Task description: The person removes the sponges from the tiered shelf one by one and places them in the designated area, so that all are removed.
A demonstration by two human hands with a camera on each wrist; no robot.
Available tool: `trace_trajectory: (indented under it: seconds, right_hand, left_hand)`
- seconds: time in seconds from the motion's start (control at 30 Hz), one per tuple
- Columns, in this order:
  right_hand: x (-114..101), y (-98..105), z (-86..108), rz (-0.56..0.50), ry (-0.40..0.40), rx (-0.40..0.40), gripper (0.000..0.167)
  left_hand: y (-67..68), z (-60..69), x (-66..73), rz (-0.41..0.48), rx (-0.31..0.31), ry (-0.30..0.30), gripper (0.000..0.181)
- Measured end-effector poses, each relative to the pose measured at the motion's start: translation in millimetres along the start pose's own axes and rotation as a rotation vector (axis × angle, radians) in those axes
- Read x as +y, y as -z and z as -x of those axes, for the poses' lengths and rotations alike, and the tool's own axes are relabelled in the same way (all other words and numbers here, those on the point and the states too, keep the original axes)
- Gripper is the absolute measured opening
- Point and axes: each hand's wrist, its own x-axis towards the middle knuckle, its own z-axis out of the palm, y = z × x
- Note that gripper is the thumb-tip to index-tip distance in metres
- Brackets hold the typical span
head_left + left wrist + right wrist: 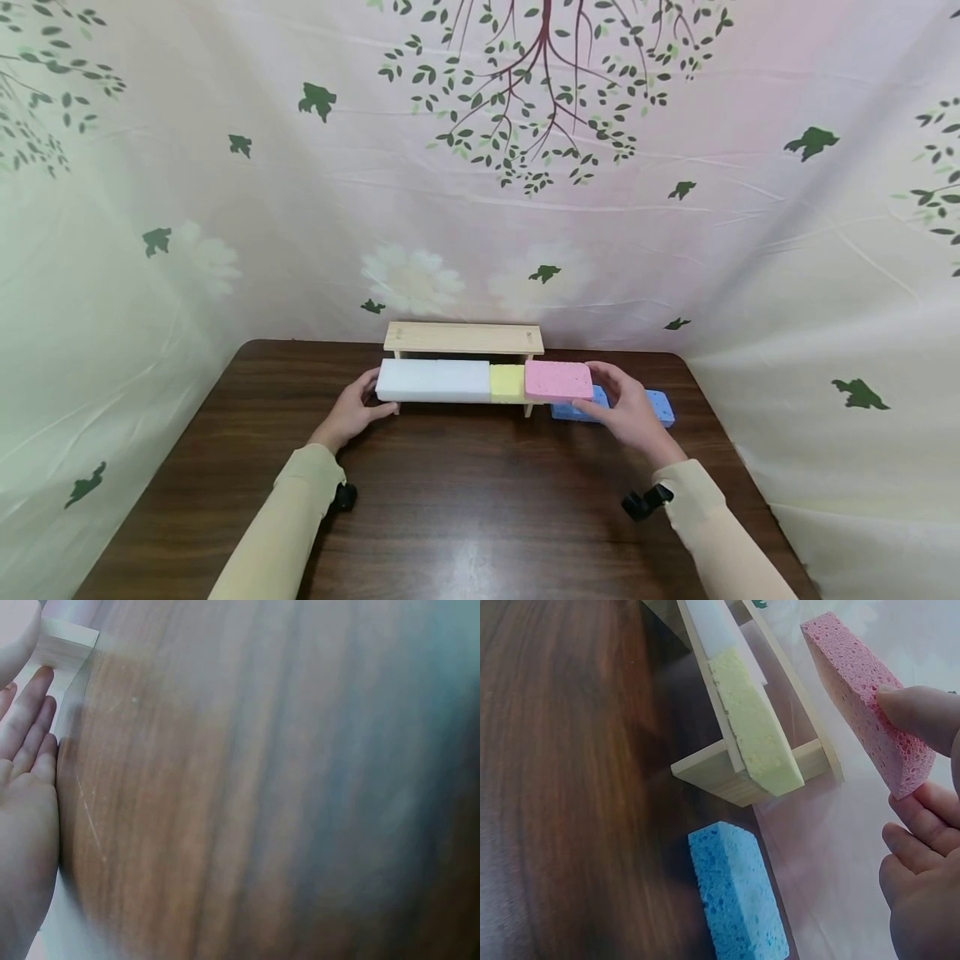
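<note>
Soft, even light fills the head view, brightening the printed cloth backdrop (450, 217), which takes a greenish tint at left and a pinkish one above. A pale glare patch sits low on the dark wooden tabletop (480, 487). The white blocks (433, 381) look washed out, nearly without texture. The side walls splay towards the edges, as through a wide lens. The left-wrist view is hazy, its wood grain smearing out of focus at right under a bluish cast and darkening at the margin. In the right-wrist view, shadow gathers beneath the wooden rack (714, 771), while the blue sponge (739, 892) keeps visible pores.
</note>
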Motion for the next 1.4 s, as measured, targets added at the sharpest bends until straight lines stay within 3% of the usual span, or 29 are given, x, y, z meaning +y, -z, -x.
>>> trace_trajectory:
  seconds: [0.3, 0.53, 1.07, 1.4]
  right_hand:
    - [4, 1, 20.1, -0.005, -0.038, -0.009, 0.079]
    - [10, -1, 31.3, -0.025, -0.023, -0.01, 0.079]
    - [20, 4, 59.2, 0.053, -0.038, 0.001, 0.075]
    - [44, 9, 75.5, 0.099, -0.115, -0.001, 0.08]
  left_hand:
    - [0.2, 0.4, -0.1, -0.008, 0.001, 0.001, 0.087]
    - [0.5, 0.9, -1.0, -0.015, 0.0, 0.009, 0.087]
    - [1.0, -0.7, 0.8, -0.026, -0.003, 0.018, 0.087]
    - [1.7, -0.2, 0.7, -0.03, -0.001, 0.023, 0.088]
